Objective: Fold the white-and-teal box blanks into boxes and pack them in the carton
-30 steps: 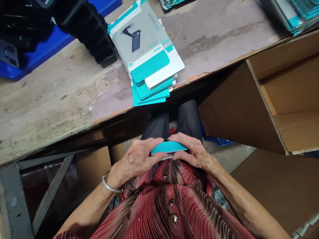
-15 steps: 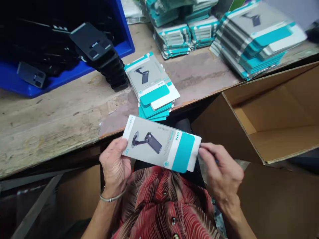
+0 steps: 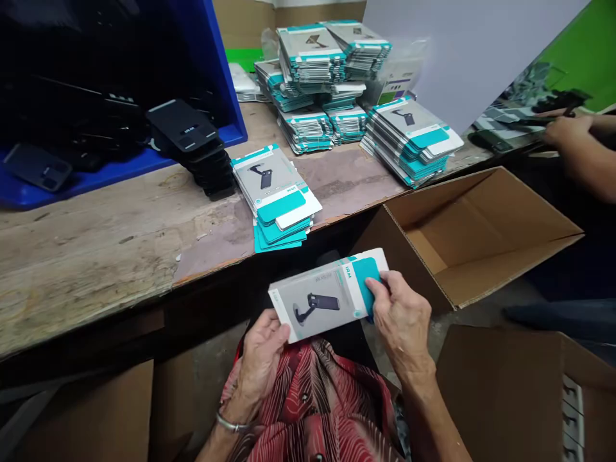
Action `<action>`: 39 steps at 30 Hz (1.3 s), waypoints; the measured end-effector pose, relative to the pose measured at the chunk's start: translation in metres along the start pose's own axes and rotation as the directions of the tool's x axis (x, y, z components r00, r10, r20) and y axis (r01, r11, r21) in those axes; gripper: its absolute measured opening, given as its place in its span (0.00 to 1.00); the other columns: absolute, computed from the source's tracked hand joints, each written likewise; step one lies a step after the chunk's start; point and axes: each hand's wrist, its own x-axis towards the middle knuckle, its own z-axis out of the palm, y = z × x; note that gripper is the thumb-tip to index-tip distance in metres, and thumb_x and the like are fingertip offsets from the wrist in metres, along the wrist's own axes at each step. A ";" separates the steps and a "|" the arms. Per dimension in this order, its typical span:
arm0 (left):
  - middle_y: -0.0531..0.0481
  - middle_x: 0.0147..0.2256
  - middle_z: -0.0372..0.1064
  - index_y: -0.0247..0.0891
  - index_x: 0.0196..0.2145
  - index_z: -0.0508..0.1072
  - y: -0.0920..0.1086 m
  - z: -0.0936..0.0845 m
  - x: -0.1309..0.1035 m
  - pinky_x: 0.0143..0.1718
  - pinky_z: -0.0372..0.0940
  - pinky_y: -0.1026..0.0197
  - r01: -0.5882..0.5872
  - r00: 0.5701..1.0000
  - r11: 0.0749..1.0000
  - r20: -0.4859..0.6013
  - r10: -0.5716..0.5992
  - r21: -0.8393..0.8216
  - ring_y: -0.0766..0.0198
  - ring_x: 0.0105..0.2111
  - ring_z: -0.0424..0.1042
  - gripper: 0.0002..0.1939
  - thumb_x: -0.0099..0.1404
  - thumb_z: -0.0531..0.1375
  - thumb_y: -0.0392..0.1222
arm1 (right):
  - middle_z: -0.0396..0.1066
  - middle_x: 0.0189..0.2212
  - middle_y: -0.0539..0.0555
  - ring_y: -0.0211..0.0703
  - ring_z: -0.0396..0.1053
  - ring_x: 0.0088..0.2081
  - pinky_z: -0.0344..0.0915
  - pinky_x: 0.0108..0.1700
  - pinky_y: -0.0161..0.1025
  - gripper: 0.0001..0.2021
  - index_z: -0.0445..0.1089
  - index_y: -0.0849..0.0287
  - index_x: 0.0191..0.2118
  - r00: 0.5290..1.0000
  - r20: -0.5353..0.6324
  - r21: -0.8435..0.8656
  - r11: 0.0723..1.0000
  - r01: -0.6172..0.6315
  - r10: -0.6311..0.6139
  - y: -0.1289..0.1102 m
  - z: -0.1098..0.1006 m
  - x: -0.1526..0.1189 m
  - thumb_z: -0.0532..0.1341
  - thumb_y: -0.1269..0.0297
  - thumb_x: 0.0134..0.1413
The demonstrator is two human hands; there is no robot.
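Observation:
Above my lap I hold a white, grey and teal cardboard box printed with a picture of a phone holder. Its upper long side shows, so it looks opened out rather than flat. My left hand grips the left end, thumb on the front. At the teal right end, my right hand has its thumb on the front and its fingers behind the edge. Beyond the box, a pile of flat printed boxes lies at the table's front edge. A stack of black phone-shaped pieces stands left of that pile.
A blue bin of black parts lies on the wooden table. Further stacks of flat boxes and another pile stand at the back. At right is an open carton; another person's hand is beyond it.
The box has turned so its right end points up and its upper side shows. My right hand has shifted from the end flap onto the teal end. The view has swung right.

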 end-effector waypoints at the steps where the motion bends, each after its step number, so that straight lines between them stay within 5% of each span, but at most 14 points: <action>1: 0.43 0.34 0.76 0.36 0.37 0.74 0.001 -0.001 0.001 0.42 0.71 0.52 -0.008 1.000 0.990 0.005 0.008 0.138 0.54 0.37 0.76 0.19 0.49 0.71 0.45 | 0.63 0.19 0.50 0.38 0.57 0.20 0.53 0.24 0.37 0.11 0.68 0.57 0.27 0.999 -0.005 0.101 0.994 -0.032 0.032 -0.001 -0.003 0.004 0.56 0.60 0.58; 3: 0.41 0.40 0.74 0.36 0.41 0.74 0.007 -0.002 0.003 0.50 0.67 0.47 -0.141 0.980 0.888 -0.063 0.186 0.437 0.49 0.45 0.73 0.22 0.47 0.71 0.43 | 0.62 0.19 0.48 0.38 0.58 0.20 0.56 0.26 0.36 0.11 0.67 0.56 0.26 1.000 0.012 0.264 0.964 0.000 -0.004 -0.006 -0.009 0.014 0.56 0.61 0.58; 6: 0.42 0.54 0.66 0.43 0.52 0.70 0.022 0.007 0.004 0.60 0.58 0.45 -0.487 0.792 0.537 0.089 0.604 0.689 0.49 0.56 0.64 0.27 0.53 0.68 0.39 | 0.66 0.22 0.49 0.38 0.62 0.25 0.59 0.31 0.35 0.11 0.66 0.56 0.24 0.973 0.113 0.366 0.919 0.147 -0.201 -0.015 -0.011 0.023 0.56 0.64 0.57; 9: 0.44 0.59 0.58 0.48 0.55 0.68 0.029 0.017 0.010 0.58 0.61 0.46 -0.764 0.589 0.261 0.473 0.655 0.590 0.52 0.57 0.62 0.25 0.61 0.62 0.34 | 0.70 0.24 0.51 0.38 0.65 0.27 0.61 0.34 0.35 0.10 0.69 0.57 0.26 0.891 0.334 0.420 0.895 0.152 -0.308 -0.022 -0.003 0.017 0.56 0.66 0.56; 12: 0.43 0.55 0.59 0.47 0.54 0.69 0.020 0.017 0.018 0.49 0.70 0.54 -0.854 0.495 0.218 0.609 0.620 0.471 0.58 0.50 0.69 0.22 0.64 0.58 0.32 | 0.70 0.24 0.50 0.38 0.65 0.27 0.60 0.32 0.34 0.07 0.70 0.58 0.30 0.810 0.516 0.470 0.882 0.004 -0.279 -0.027 0.009 0.001 0.56 0.67 0.55; 16: 0.43 0.48 0.64 0.43 0.54 0.69 0.006 0.003 0.015 0.41 0.72 0.61 -0.851 0.497 0.195 0.626 0.601 0.488 0.63 0.41 0.72 0.21 0.64 0.58 0.33 | 0.60 0.18 0.46 0.35 0.57 0.22 0.55 0.27 0.33 0.08 0.64 0.58 0.25 0.767 0.616 0.428 0.894 -0.132 -0.181 -0.031 0.017 -0.012 0.55 0.66 0.54; 20: 0.40 0.45 0.66 0.38 0.55 0.66 0.003 -0.004 0.005 0.38 0.73 0.61 -0.847 0.478 0.089 0.680 0.555 0.523 0.62 0.39 0.73 0.22 0.65 0.60 0.43 | 0.58 0.18 0.45 0.34 0.56 0.22 0.54 0.26 0.32 0.07 0.62 0.58 0.25 0.704 0.665 0.455 0.883 -0.116 -0.250 -0.030 0.019 -0.010 0.56 0.69 0.54; 23: 0.42 0.41 0.68 0.37 0.51 0.68 0.002 -0.001 0.005 0.34 0.73 0.63 -0.819 0.461 0.015 0.642 0.613 0.573 0.64 0.35 0.73 0.17 0.66 0.58 0.43 | 0.62 0.20 0.46 0.34 0.58 0.23 0.56 0.28 0.32 0.06 0.64 0.58 0.29 0.675 0.628 0.501 0.865 0.031 -0.388 -0.022 0.019 -0.009 0.56 0.71 0.57; 25: 0.42 0.39 0.68 0.36 0.50 0.68 0.002 0.001 0.009 0.32 0.72 0.64 -0.807 0.449 -0.004 0.618 0.645 0.590 0.65 0.33 0.73 0.16 0.65 0.59 0.42 | 0.68 0.28 0.52 0.37 0.63 0.28 0.60 0.32 0.35 0.05 0.67 0.60 0.36 0.685 0.499 0.491 0.824 0.281 -0.531 -0.016 0.020 -0.013 0.54 0.70 0.60; 27: 0.42 0.39 0.68 0.36 0.48 0.69 0.002 0.001 0.013 0.31 0.72 0.64 -0.813 0.442 0.000 0.616 0.653 0.583 0.66 0.32 0.72 0.15 0.64 0.60 0.41 | 0.70 0.38 0.59 0.44 0.65 0.37 0.61 0.38 0.40 0.08 0.68 0.62 0.44 0.683 0.349 0.354 0.765 0.538 -0.641 -0.010 0.021 -0.020 0.55 0.69 0.61; 29: 0.42 0.39 0.68 0.35 0.47 0.70 0.003 0.001 0.015 0.31 0.72 0.65 -0.817 0.443 0.004 0.623 0.645 0.577 0.66 0.31 0.72 0.15 0.64 0.60 0.41 | 0.69 0.41 0.62 0.48 0.65 0.40 0.59 0.40 0.44 0.13 0.66 0.63 0.50 0.668 0.266 0.205 0.718 0.666 -0.695 -0.005 0.023 -0.027 0.56 0.68 0.61; 35: 0.42 0.37 0.69 0.33 0.43 0.72 0.001 0.006 0.016 0.28 0.69 0.66 -0.779 0.450 -0.054 0.617 0.646 0.624 0.66 0.29 0.72 0.12 0.65 0.59 0.44 | 0.71 0.35 0.58 0.45 0.64 0.35 0.55 0.42 0.46 0.11 0.64 0.66 0.48 0.701 0.231 0.194 0.738 0.647 -0.675 -0.001 0.036 -0.038 0.53 0.66 0.63; 39: 0.43 0.38 0.67 0.34 0.31 0.75 -0.004 0.008 0.017 0.29 0.67 0.67 -0.782 0.513 0.046 0.600 0.614 0.622 0.70 0.28 0.70 0.08 0.63 0.61 0.42 | 0.70 0.27 0.53 0.42 0.63 0.32 0.52 0.49 0.49 0.07 0.66 0.61 0.37 0.716 0.289 0.209 0.772 0.600 -0.635 -0.001 0.044 -0.039 0.51 0.72 0.62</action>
